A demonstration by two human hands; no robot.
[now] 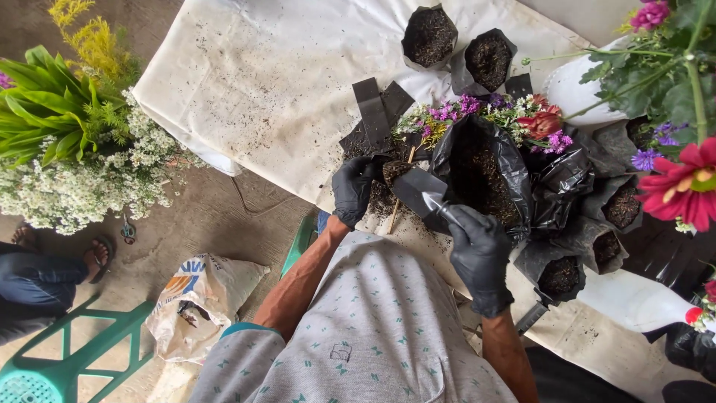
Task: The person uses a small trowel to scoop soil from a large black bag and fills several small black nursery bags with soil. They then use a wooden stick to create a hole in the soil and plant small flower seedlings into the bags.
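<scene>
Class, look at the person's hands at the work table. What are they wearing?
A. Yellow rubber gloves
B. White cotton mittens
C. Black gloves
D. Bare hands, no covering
C. Both the left hand and the right hand are covered in black gloves as they work at the black planting bag filled with soil on the white table cover.

White crumpled sack (200,302) with orange-blue print, on floor by green stool (67,358)
</scene>
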